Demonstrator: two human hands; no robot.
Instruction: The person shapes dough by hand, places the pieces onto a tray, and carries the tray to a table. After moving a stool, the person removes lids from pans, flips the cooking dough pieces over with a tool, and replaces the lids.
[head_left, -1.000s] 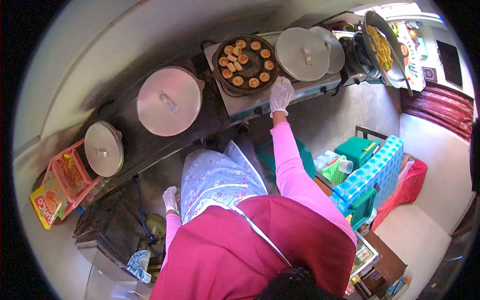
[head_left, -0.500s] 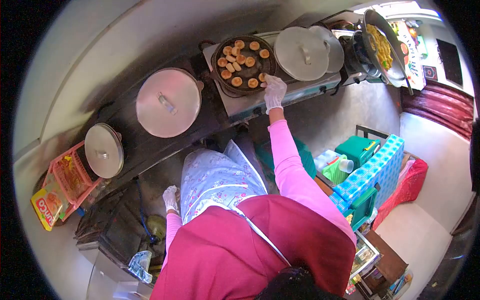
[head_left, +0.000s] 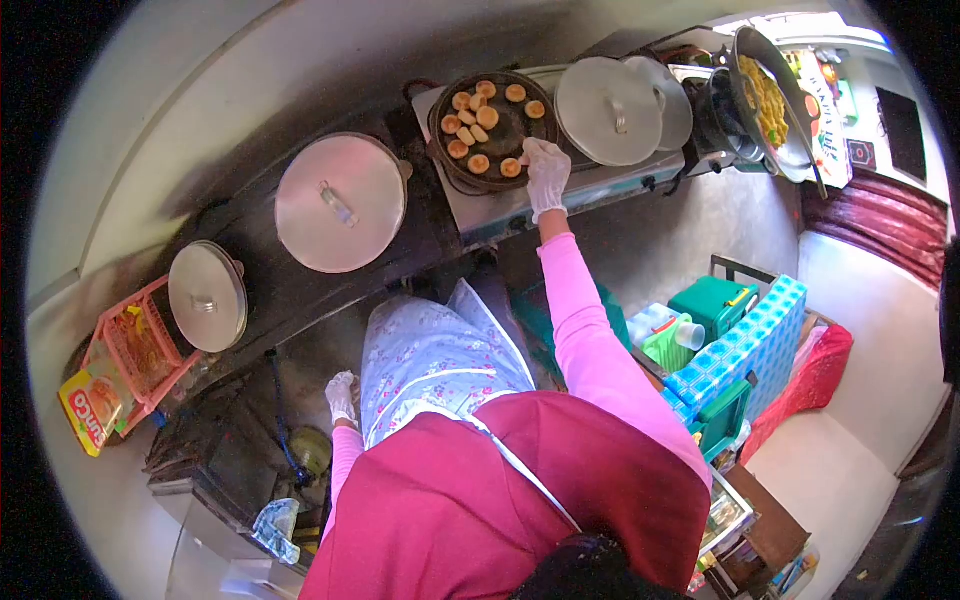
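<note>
Small round browned pastries (head_left: 479, 164) lie in a dark round pan (head_left: 515, 135) on the stove, some flat and some on edge. My right hand (head_left: 547, 175), in a clear plastic glove, is over the pan's near right edge. Its fingers are closed in a pinch at a pastry, which they mostly cover. Another browned pastry (head_left: 510, 167) lies just left of the fingertips. Low beside the floral apron (head_left: 440, 345) hangs my left hand (head_left: 342, 398), also gloved. Its fingers are loosely extended, with nothing visible in them.
A lidded pot (head_left: 340, 205) and a smaller lidded pot (head_left: 207, 298) stand left of the pan. To its right are large metal lids (head_left: 608, 110) and a wok (head_left: 765, 100) holding yellow food. A pink basket (head_left: 140, 350) sits far left; a green box (head_left: 712, 305) is behind me, right.
The view has shifted slightly. My right hand stays at the pan's right edge. A pastry near the pan's middle is no longer at its earlier spot. My left hand has hardly moved.
</note>
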